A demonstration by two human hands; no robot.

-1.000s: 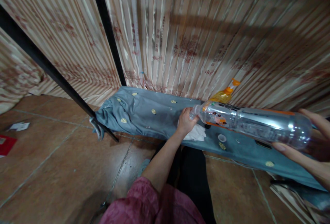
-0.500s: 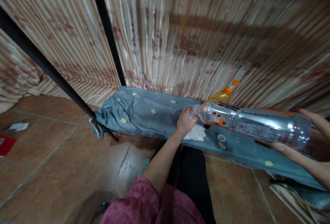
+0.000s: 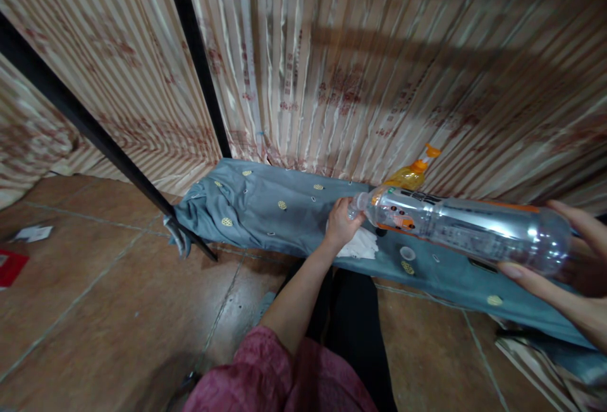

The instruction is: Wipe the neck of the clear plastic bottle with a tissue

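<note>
head: right hand (image 3: 564, 273) grips base of clear plastic bottle (image 3: 469, 232), held level above blue cloth (image 3: 284, 210) | left hand (image 3: 342, 222) closed around bottle neck (image 3: 356, 205), over white tissue (image 3: 361, 246) | orange-capped bottle (image 3: 408, 175) just behind, against striped curtain (image 3: 379, 64) | tiled floor (image 3: 95, 311) below

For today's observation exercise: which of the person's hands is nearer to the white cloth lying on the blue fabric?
The left hand. It rests at the white cloth's left edge, by the clear bottle's neck. The right hand is far off to the right, gripping the bottle's base.
</note>
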